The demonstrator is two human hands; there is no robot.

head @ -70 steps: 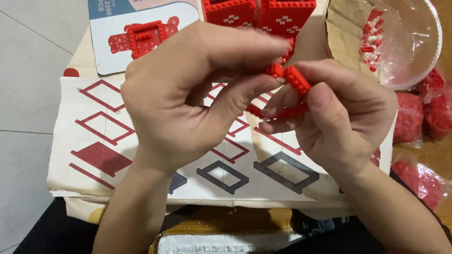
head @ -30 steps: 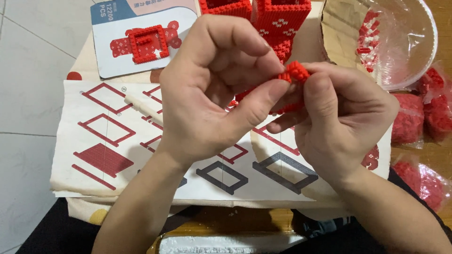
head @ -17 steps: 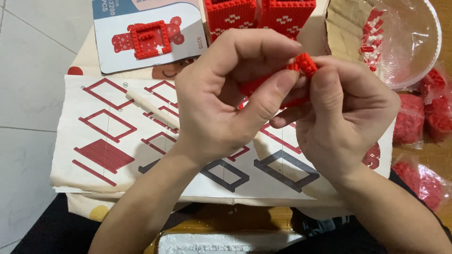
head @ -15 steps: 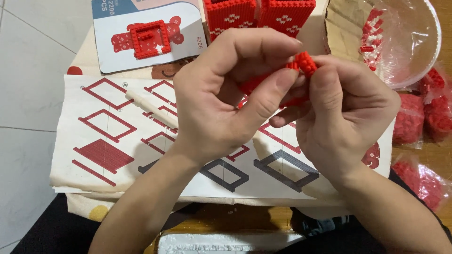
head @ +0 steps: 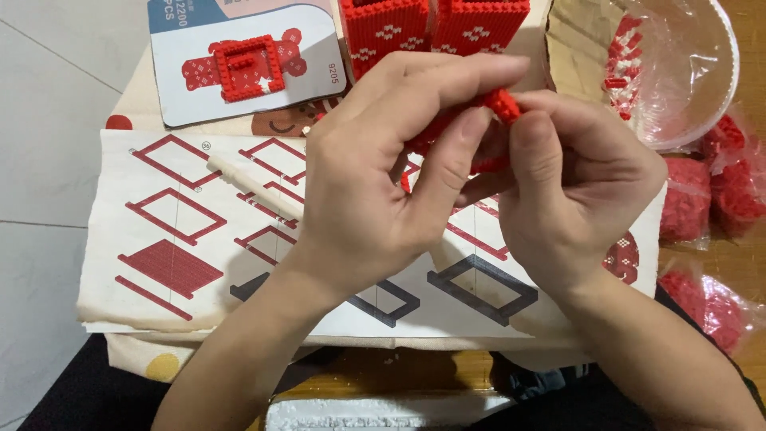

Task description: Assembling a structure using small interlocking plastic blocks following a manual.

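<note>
left hand: my fingers are curled shut around a small red brick piece, thumb pressing up from below and index laid along the top.
right hand: closed on the same piece from the other side, thumb and forefinger pinching its upper end, where a knobbly red corner pokes out.
where the piece is: raised between both hands, above the instruction sheet, and touching nothing on the table.
how it looks: bright red, built of tiny studded bricks, a narrow strip or frame as far as i can judge; most of it is hidden behind my fingers, so i cannot tell its full shape.
doing it well: i think the pressure should go straight through the studs, squeezed evenly by both thumbs, so the thin strip does not bend or pop apart; short grips close to the joint seem safest.
risk: a small brick could slip out and drop among the loose ones.
around me: a booklet showing the red model lies at the top, two built red blocks stand beside it, a clear plastic bowl of red bits sits to the right, with bags of red bricks below it.
</note>
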